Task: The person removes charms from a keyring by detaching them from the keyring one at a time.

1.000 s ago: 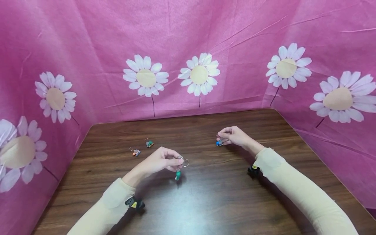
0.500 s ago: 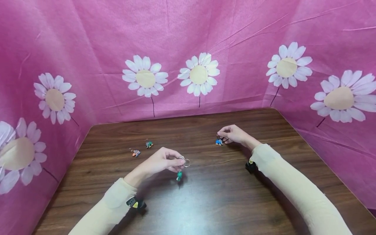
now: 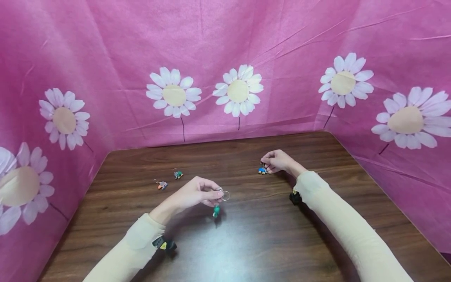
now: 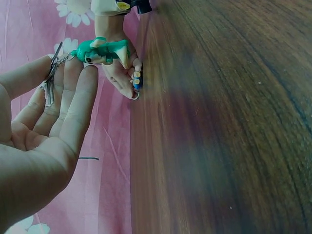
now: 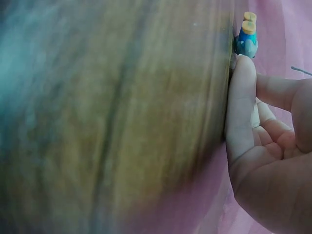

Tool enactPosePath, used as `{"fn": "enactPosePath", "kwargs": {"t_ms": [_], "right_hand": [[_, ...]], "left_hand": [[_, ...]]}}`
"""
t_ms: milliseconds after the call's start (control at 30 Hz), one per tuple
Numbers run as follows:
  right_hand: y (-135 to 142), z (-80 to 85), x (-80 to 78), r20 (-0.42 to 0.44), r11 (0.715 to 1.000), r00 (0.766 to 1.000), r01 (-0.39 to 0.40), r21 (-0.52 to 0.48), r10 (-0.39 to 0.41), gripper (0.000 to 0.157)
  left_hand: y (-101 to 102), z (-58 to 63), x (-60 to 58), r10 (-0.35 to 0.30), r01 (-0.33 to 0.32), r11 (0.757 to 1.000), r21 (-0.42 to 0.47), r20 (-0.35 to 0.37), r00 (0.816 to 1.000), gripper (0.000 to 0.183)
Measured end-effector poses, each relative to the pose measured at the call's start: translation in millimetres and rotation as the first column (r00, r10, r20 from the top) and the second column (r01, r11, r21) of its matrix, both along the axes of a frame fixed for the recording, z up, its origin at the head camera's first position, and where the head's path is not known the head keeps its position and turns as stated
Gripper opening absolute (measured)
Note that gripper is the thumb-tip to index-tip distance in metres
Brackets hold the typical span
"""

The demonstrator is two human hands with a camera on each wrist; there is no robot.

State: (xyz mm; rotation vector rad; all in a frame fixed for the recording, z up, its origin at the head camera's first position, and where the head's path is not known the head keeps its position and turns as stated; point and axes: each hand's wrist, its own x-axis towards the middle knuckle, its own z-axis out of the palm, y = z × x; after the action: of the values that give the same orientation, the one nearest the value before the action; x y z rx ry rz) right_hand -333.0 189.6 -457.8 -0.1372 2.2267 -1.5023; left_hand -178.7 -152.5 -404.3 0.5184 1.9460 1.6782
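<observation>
My left hand (image 3: 199, 192) pinches a keychain by its ring (image 3: 225, 195) between thumb and fingers. A green figurine (image 3: 216, 211) hangs from it above the table; the left wrist view shows its short chain and a key (image 4: 48, 92) by the fingers. Farther back to the right, my right hand (image 3: 280, 161) pinches the ring end of a second keychain. Its blue figurine (image 3: 262, 170) with yellow-orange feet is at the tabletop beside the fingertips. In the right wrist view the blue figurine (image 5: 247, 41) shows just past the fingertips.
On the left of the brown wooden table (image 3: 246, 250) lie two more keychains: a green-and-grey figurine (image 3: 178, 174) and an orange-and-blue one (image 3: 162, 185). Pink cloth (image 3: 208, 43) with white daisies stands around the table's back and sides.
My left hand has drifted slightly right with the green figurine. The right hand has barely shifted, its forearm swinging a little left; the blue figurine is slightly lower.
</observation>
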Motion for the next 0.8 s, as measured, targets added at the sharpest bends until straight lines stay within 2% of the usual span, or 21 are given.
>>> {"fn": "enactPosePath", "kwargs": {"t_ms": [333, 567, 800], "right_hand": [[-4.8, 0.7, 1.1, 0.002, 0.999, 1.0, 0.031, 0.022, -0.031, 0.022], [-8.8, -1.9, -1.3, 0.013, 0.998, 0.999, 0.052, 0.036, -0.052, 0.016], [-7.7, 1.6, -0.5, 0.014, 0.997, 0.998, 0.052, 0.051, -0.053, 0.017]], "left_hand": [[3.3, 2.0, -2.3, -0.011, 0.011, 1.0, -0.006, -0.017, 1.0, 0.029], [6.0, 6.4, -2.1, -0.005, 0.006, 1.0, 0.021, -0.038, 0.999, 0.022], [7.2, 8.2, -4.1, -0.013, 0.014, 1.0, 0.022, -0.033, 0.999, 0.026]]}}
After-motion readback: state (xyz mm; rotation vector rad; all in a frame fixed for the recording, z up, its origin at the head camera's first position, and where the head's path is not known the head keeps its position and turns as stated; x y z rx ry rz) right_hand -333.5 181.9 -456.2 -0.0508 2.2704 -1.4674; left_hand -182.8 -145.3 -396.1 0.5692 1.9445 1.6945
